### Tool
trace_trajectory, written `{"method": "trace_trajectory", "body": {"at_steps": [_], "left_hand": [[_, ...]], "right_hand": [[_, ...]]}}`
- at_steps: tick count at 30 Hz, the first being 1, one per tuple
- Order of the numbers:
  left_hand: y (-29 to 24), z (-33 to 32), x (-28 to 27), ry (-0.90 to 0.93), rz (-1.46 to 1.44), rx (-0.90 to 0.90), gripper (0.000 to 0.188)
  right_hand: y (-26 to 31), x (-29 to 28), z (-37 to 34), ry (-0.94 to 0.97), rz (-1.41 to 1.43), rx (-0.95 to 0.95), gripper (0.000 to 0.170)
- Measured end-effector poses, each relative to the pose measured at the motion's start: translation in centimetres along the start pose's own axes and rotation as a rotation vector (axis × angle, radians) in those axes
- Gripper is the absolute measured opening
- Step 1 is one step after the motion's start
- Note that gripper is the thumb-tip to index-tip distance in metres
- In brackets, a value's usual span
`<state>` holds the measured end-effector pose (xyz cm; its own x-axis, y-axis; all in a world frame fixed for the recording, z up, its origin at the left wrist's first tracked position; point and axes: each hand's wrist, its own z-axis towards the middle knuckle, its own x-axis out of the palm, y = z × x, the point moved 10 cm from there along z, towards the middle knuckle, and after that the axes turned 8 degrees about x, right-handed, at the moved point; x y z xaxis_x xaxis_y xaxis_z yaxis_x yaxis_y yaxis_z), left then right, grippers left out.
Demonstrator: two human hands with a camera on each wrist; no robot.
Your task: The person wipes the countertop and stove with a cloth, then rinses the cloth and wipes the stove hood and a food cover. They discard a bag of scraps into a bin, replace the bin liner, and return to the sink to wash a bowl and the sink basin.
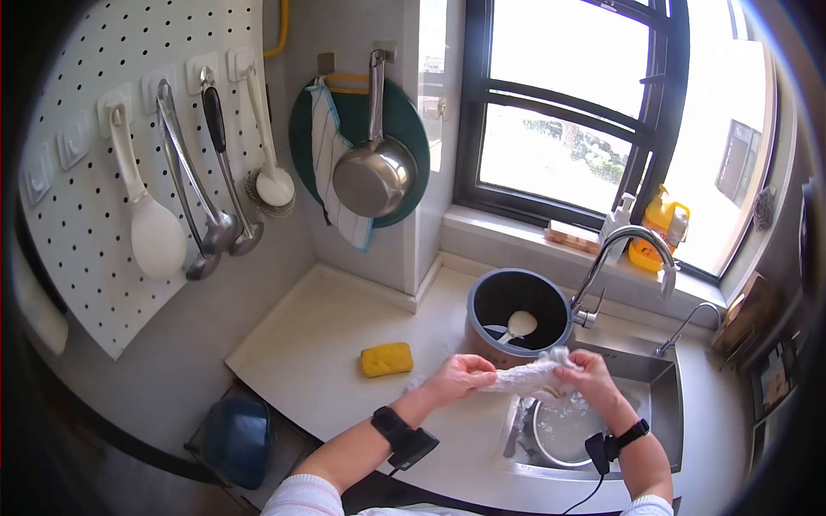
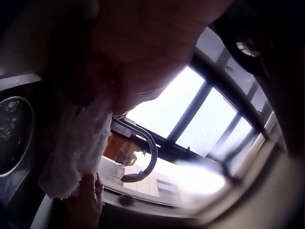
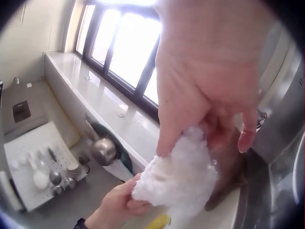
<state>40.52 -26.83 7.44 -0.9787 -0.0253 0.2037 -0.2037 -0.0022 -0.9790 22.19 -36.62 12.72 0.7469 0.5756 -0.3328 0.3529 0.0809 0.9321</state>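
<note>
A white fluffy cloth (image 1: 520,377) is stretched between both hands, above the left part of the sink. My left hand (image 1: 456,380) pinches its left end between thumb and fingers. At the other end my right hand (image 1: 595,385) grips the bunched cloth, and a tuft sticks up beside the fingers. In the right wrist view the cloth (image 3: 178,174) hangs in a thick bundle under the right hand. Beneath the hands, a round metal-rimmed basin (image 1: 540,443) with bubbly water stands in the sink (image 1: 674,404). The left wrist view is dark around the left hand (image 2: 147,52).
A dark inner pot (image 1: 475,322) holding a white scoop (image 1: 520,324) stands behind the hands. A yellow sponge (image 1: 386,359) lies on the counter (image 1: 318,344) to the left. The faucet (image 1: 632,234) arches over the sink's back; bottles, including a yellow jug (image 1: 651,230), line the windowsill.
</note>
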Motion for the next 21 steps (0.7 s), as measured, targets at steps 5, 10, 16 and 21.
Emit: {"method": "trace_trajectory", "body": {"at_steps": [5,10,16,21], "left_hand": [[0.0,-2.5,-8.6,-0.189,0.268,0.151,0.015],[-2.0,-7.6,-20.7,-0.675,1.040,0.220,0.018],[2.9,-9.0,-27.3,-0.741,1.453,0.045,0.025],[4.2,-9.0,-26.0,-0.701,1.596,0.160,0.035]], "right_hand": [[7.5,4.0,0.4,0.127,0.313,-0.061,0.026],[13.8,3.1,3.5,0.191,0.286,-0.011,0.026],[27.9,-4.4,12.2,-0.112,0.211,-0.327,0.033],[43.5,-2.0,18.7,-0.026,0.326,-0.679,0.048]]}}
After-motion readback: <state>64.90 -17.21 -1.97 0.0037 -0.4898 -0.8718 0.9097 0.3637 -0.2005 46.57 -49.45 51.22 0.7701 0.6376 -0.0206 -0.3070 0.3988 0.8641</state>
